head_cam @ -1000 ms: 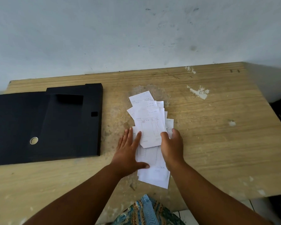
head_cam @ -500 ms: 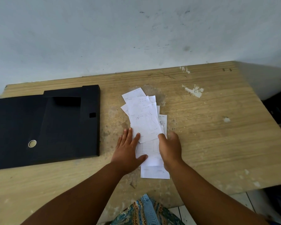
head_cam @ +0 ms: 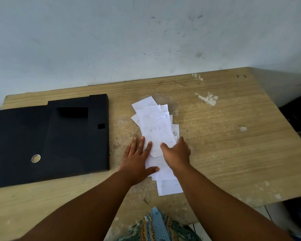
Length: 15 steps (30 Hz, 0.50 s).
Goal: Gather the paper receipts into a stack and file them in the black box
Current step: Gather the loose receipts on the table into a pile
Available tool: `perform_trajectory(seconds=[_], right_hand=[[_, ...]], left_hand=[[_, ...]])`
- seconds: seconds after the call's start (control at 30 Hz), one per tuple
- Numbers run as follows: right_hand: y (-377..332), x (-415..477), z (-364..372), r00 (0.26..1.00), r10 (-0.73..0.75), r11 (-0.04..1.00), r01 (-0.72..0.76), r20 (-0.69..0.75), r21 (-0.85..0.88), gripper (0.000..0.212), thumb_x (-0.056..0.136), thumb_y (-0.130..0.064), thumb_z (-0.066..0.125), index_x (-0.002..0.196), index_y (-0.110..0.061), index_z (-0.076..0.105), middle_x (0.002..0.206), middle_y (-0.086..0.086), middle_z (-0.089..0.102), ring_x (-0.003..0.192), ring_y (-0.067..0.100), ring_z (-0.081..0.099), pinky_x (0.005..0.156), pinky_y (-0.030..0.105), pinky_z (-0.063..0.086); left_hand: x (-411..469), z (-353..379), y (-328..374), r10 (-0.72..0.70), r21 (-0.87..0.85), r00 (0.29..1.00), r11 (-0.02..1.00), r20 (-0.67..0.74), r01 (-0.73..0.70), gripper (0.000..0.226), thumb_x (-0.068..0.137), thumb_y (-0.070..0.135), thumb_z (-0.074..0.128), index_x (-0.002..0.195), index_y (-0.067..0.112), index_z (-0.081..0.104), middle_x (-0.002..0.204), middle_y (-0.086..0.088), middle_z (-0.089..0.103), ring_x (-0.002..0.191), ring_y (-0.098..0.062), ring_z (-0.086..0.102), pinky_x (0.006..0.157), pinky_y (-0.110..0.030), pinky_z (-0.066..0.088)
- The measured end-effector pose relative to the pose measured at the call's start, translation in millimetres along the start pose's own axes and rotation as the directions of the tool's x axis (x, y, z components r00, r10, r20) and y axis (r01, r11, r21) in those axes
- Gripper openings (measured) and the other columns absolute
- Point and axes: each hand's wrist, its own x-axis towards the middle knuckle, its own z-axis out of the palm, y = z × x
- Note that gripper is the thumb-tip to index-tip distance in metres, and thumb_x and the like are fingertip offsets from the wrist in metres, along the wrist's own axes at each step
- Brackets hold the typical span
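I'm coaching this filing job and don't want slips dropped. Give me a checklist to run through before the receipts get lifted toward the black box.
1. Receipts squared into one stack: not ok, they lie fanned and overlapping.
2. Both hands on the pile: ok, left hand lies flat on its left edge, right hand rests on its right side.
3. Pile gripped for lifting: not ok, both hands are open and only pressing.
4. All slips on the table: ok, none overhang the edge.
5. Box within reach, path clear: ok, it sits just left of the pile.
6. Box open to take papers: cannot tell.
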Motion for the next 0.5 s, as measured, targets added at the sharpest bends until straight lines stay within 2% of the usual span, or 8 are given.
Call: perform_trajectory(seconds=[0.13, 0.27, 0.33, 0.5], right_hand=[[-10, 5, 5, 0.999, 0.037, 0.998, -0.036, -0.022, 0.046, 0.092, 0.080, -0.050, 0.072, 0.151, -0.012, 0.029, 0.151, 0.012, 0.044, 0.139, 0.036, 0.039, 0.108, 0.055, 0.042], [-12, 7, 0, 0.997, 0.062, 0.966, -0.073, 0.050, 0.247, 0.071, 0.075, -0.048, 0.076, 0.133, -0.015, 0.053, 0.128, 0.007, 0.065, 0.115, 0.031, 0.063, 0.097, 0.051, 0.053], [-11, 7, -3, 0.995, 0.044, 0.963, -0.065, 0.088, 0.260, 0.063, 0.073, -0.048, 0.076, 0.124, -0.015, 0.061, 0.120, 0.006, 0.070, 0.108, 0.030, 0.066, 0.094, 0.049, 0.055], [-12, 10, 0, 0.998, -0.015, 0.975, 0.001, 0.062, 0.222, 0.065, 0.076, -0.042, 0.079, 0.128, -0.011, 0.056, 0.126, 0.008, 0.065, 0.109, 0.029, 0.065, 0.087, 0.042, 0.058]], left_hand=[[0, 1, -2, 0.002, 0.010, 1.000, 1.000, 0.000, -0.002, 0.104, 0.090, 0.081, 0.040, 0.161, 0.033, -0.018, 0.161, 0.002, -0.037, 0.148, -0.026, -0.038, 0.118, -0.041, -0.021], [1, 4, -4, 0.003, 0.018, 1.000, 1.000, -0.007, -0.003, 0.104, 0.089, 0.082, 0.040, 0.160, 0.035, -0.019, 0.163, 0.003, -0.037, 0.149, -0.025, -0.038, 0.118, -0.041, -0.022], [2, 7, -5, 0.004, 0.027, 1.000, 1.000, -0.014, -0.004, 0.103, 0.088, 0.084, 0.038, 0.156, 0.037, -0.025, 0.163, 0.004, -0.037, 0.149, -0.025, -0.038, 0.118, -0.040, -0.022], [5, 15, -9, -0.002, 0.057, 1.000, 0.998, -0.029, 0.003, 0.100, 0.084, 0.089, 0.029, 0.148, 0.042, -0.032, 0.161, 0.007, -0.041, 0.143, -0.021, -0.046, 0.116, -0.040, -0.025]])
